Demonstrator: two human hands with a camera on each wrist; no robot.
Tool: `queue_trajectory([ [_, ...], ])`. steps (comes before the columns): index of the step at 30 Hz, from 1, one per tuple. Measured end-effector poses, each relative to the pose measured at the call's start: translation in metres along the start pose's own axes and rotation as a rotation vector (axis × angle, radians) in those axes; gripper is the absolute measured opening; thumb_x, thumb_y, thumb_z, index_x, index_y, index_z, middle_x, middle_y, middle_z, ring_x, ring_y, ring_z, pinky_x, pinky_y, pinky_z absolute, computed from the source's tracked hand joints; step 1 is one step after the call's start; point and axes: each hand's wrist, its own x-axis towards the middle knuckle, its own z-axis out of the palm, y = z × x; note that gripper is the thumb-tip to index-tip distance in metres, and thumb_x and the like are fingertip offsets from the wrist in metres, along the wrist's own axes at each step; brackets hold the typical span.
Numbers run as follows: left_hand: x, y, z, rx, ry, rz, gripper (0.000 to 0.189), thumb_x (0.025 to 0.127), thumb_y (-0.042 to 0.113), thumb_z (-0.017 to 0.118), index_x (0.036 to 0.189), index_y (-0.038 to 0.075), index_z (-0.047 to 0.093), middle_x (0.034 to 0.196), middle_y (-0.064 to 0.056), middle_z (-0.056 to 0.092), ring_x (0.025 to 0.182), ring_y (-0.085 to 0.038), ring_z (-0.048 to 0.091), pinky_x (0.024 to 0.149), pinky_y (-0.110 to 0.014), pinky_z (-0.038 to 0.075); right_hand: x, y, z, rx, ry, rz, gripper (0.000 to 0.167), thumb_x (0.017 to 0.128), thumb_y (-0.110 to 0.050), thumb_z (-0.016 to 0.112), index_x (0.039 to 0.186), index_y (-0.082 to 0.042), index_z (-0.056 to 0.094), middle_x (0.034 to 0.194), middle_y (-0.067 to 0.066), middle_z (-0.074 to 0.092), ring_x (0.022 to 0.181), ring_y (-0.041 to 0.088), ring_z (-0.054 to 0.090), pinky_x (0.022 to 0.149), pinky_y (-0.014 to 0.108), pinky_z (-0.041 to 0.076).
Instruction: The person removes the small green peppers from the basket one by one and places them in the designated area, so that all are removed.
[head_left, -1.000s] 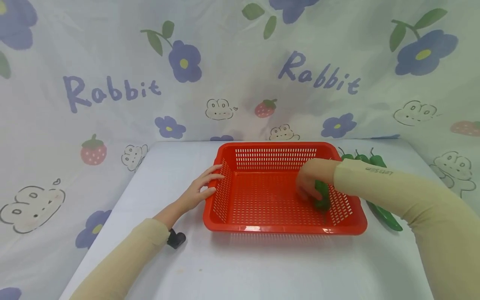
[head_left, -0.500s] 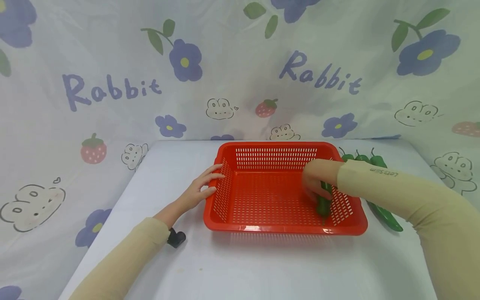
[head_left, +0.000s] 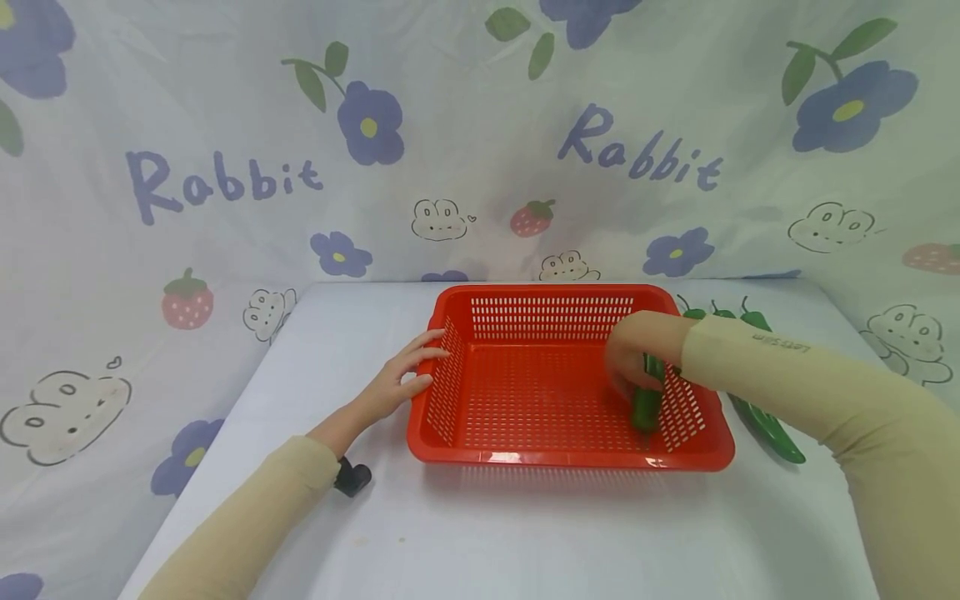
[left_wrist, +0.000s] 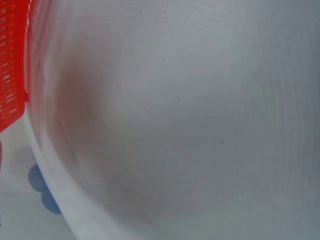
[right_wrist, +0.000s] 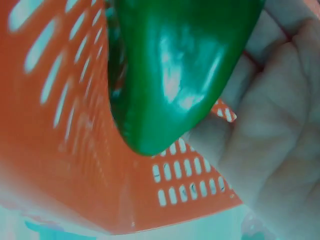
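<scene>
A red plastic basket point(head_left: 547, 457) with slotted walls stands in the middle of the table. Inside it, close to the right wall, my right hand point(head_left: 632, 346) grips a long green pepper point(head_left: 647, 410) with curled fingers; part of the pepper is hidden under them. In the right wrist view the shiny green pepper point(right_wrist: 185, 65) lies between the palm point(right_wrist: 275, 110) and the slotted wall. At the basket's left side, my left hand point(head_left: 397, 379) rests with loosely extended fingers over the rim. Only a corner of the red basket point(left_wrist: 11, 65) shows in the left wrist view.
Outside the basket's right wall lie several green peppers point(head_left: 772, 433), partly covered by my right sleeve point(head_left: 787, 367), with stems toward the back. A small black object point(head_left: 354, 478) sits by my left wrist. A patterned curtain point(head_left: 480, 150) hangs behind the white table point(head_left: 480, 542).
Inside the basket, my right hand and the green pepper have shifted slightly right, nearer the right wall. My left hand stays at the rim.
</scene>
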Motion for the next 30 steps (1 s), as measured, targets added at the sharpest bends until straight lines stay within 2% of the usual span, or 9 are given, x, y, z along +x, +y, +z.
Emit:
queue_trajectory([
  [1,0.0,0.0,0.0,0.001,0.0,-0.002,0.04,0.085,0.006,0.049,0.123,-0.006,0.049,0.148,-0.016,0.025,0.135,-0.033,0.023,0.091,-0.051,0.043,-0.012,-0.009,0.0,-0.012,0.027,0.0,0.04,0.065,-0.019,0.08,0.096,-0.041,0.066,0.094,-0.018,0.062,0.086,0.01,0.054,0.076,0.038,0.052],
  [3,0.0,0.001,0.0,0.003,0.0,-0.005,0.04,0.085,0.006,0.049,0.123,-0.006,0.049,0.148,-0.016,0.025,0.135,-0.033,0.022,0.092,-0.051,0.043,-0.017,-0.008,0.001,-0.003,0.073,-0.043,0.041,0.067,-0.019,0.079,0.1,-0.039,0.066,0.096,-0.018,0.061,0.087,0.008,0.054,0.077,0.035,0.051],
  [5,-0.001,0.001,0.0,0.0,-0.001,-0.006,0.04,0.085,0.006,0.049,0.124,-0.006,0.049,0.148,-0.016,0.025,0.135,-0.033,0.022,0.092,-0.051,0.043,-0.039,-0.022,0.0,0.008,0.12,-0.07,0.041,0.069,-0.015,0.077,0.105,-0.032,0.065,0.098,-0.014,0.062,0.089,0.009,0.054,0.08,0.035,0.05],
  [8,-0.001,0.001,-0.001,-0.004,-0.003,-0.006,0.04,0.085,0.006,0.049,0.124,-0.006,0.049,0.148,-0.017,0.025,0.135,-0.034,0.022,0.092,-0.051,0.043,-0.06,-0.029,-0.001,0.114,0.167,-0.147,0.041,0.07,-0.008,0.074,0.107,-0.022,0.065,0.099,-0.01,0.062,0.087,0.007,0.054,0.08,0.03,0.049],
  [10,-0.001,0.0,-0.001,-0.005,-0.003,-0.008,0.04,0.086,0.006,0.049,0.124,-0.006,0.049,0.148,-0.017,0.025,0.135,-0.034,0.022,0.091,-0.051,0.043,-0.086,-0.047,-0.003,0.166,0.201,-0.153,0.041,0.071,-0.002,0.071,0.109,-0.015,0.064,0.1,-0.006,0.062,0.089,0.008,0.054,0.081,0.028,0.049],
  [17,-0.001,0.001,-0.001,0.006,-0.004,-0.012,0.04,0.086,0.006,0.049,0.124,-0.006,0.049,0.148,-0.016,0.025,0.135,-0.034,0.021,0.092,-0.051,0.043,-0.102,-0.042,0.004,0.356,0.306,-0.257,0.046,0.072,-0.005,0.069,0.116,-0.013,0.058,0.109,-0.002,0.061,0.101,0.013,0.054,0.082,0.03,0.048],
  [21,-0.001,0.001,-0.001,0.004,-0.005,-0.002,0.039,0.086,0.005,0.049,0.124,-0.006,0.049,0.148,-0.017,0.025,0.135,-0.035,0.021,0.092,-0.051,0.043,-0.109,-0.038,0.012,0.449,0.391,-0.315,0.047,0.074,-0.009,0.069,0.119,-0.013,0.056,0.109,-0.002,0.059,0.102,0.017,0.054,0.08,0.03,0.049],
  [26,-0.001,-0.001,-0.001,0.001,-0.01,0.002,0.039,0.086,0.005,0.049,0.124,-0.005,0.049,0.148,-0.017,0.025,0.135,-0.034,0.021,0.092,-0.051,0.043,-0.117,-0.036,0.023,0.578,0.505,-0.343,0.049,0.076,-0.014,0.07,0.122,-0.014,0.054,0.112,0.0,0.057,0.103,0.022,0.053,0.083,0.031,0.048],
  [30,-0.001,-0.001,-0.001,0.004,-0.017,0.008,0.039,0.086,0.004,0.047,0.123,-0.006,0.049,0.147,-0.019,0.024,0.135,-0.036,0.021,0.091,-0.053,0.043,-0.123,-0.037,0.03,0.669,0.565,-0.34,0.053,0.077,-0.018,0.07,0.126,-0.015,0.051,0.117,0.005,0.052,0.1,0.022,0.054,0.083,0.032,0.049],
])
